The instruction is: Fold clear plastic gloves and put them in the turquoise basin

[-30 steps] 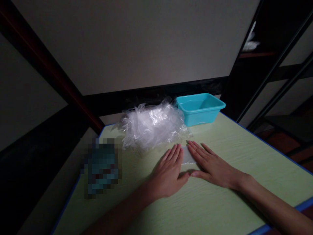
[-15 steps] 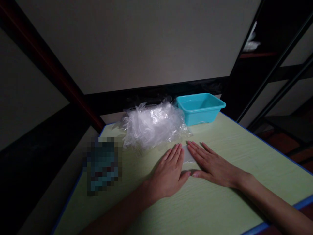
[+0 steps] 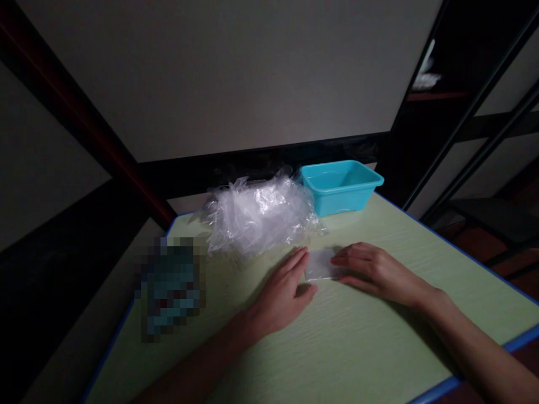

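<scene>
While the flat plastic packet (image 3: 320, 266) is laid on the table (image 3: 337, 348), its left edge is apparently steadied by the left hand (image 3: 281, 294), extended and grasping nothing; its right end is covered by the curled right hand (image 3: 379, 275), whose grip cannot be determined.

No legible text, no readable labels, brands, numbers or signs
</scene>
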Demonstrator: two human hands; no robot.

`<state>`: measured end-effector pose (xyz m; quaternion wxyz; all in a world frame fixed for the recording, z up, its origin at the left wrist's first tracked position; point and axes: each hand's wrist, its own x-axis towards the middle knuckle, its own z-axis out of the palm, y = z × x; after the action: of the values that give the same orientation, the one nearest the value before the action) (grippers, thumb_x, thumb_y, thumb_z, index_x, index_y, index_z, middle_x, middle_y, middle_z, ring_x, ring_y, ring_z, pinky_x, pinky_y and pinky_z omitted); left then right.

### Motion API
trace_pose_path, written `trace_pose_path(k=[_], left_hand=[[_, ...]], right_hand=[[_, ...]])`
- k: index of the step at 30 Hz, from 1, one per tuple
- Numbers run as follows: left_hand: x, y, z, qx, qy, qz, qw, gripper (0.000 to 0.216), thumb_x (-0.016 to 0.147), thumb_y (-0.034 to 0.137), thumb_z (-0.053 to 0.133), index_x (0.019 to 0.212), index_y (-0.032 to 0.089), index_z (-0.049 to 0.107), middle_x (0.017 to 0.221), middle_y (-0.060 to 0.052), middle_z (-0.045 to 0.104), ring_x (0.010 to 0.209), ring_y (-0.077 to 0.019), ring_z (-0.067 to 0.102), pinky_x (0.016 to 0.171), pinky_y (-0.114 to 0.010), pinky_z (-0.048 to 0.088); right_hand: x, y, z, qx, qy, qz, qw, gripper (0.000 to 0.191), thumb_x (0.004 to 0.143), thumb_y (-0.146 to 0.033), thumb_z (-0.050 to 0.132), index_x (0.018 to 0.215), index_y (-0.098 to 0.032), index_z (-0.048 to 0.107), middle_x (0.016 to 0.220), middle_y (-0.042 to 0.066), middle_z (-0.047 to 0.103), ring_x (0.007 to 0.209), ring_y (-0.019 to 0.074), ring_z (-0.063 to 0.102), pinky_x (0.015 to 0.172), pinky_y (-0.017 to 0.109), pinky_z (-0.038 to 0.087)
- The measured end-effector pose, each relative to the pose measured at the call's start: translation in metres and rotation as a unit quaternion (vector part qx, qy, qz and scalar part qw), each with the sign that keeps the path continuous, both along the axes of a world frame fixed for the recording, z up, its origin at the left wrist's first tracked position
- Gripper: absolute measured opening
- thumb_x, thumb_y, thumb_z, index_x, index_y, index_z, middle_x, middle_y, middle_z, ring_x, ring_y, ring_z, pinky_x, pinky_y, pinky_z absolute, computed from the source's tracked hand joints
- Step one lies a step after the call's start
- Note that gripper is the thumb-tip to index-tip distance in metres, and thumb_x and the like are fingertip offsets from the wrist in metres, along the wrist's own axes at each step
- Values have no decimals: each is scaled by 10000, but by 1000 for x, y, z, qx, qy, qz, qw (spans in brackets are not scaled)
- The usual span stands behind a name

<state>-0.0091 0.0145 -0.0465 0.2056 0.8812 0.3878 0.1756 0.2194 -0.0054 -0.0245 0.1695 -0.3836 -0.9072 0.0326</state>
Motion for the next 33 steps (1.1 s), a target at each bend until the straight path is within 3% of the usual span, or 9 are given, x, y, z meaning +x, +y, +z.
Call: trace_pose_path(k=[4, 14, 20, 26, 33], left_hand=[[0, -2, 0, 42, 46, -18, 998, 547, 830, 283, 477, 1323, 94, 336, 1420, -106, 300, 1313, -185, 249, 1073, -341, 268], [0, -2, -3, 76, 70, -22, 994, 534, 833, 293, 488, 1310, 92, 355, 1402, -115, 334, 1301, -190, 273, 1067, -338, 267], [2, -3, -4, 87, 49, -22, 995, 529, 824, 279, 497, 1302, 96, 359, 1383, -123, 365, 1284, -199, 308, 1053, -359, 288], [1, -3, -2, 110, 43, -27, 993, 481, 842, 263, 503, 1280, 98, 396, 1350, -123, 415, 1262, -203, 351, 1041, -355, 317], [7, -5, 0, 170, 50, -8, 984, 334, 853, 210, 492, 1174, 116, 505, 1222, -111, 552, 1168, -221, 473, 987, -375, 391]], right_hand=[[-3, -1, -3, 47, -33, 24, 998, 267, 911, -282, 415, 1012, -155, 628, 865, 79, 647, 812, 191, 591, 732, 349, 478], [-13, 0, -5, 97, -78, 24, 992, 278, 924, -194, 353, 986, -145, 620, 912, 86, 647, 835, 195, 579, 726, 349, 469], [-15, 3, -10, 108, -37, 4, 994, 236, 879, -151, 402, 981, -110, 611, 1022, 120, 640, 897, 220, 585, 770, 381, 476], [-14, 3, -9, 84, 24, -22, 996, 242, 878, -170, 402, 954, -96, 620, 897, 128, 670, 831, 220, 615, 731, 372, 496], [-16, 2, -10, 82, 28, -29, 996, 263, 883, -178, 387, 967, -95, 622, 874, 136, 670, 788, 219, 621, 686, 356, 496]])
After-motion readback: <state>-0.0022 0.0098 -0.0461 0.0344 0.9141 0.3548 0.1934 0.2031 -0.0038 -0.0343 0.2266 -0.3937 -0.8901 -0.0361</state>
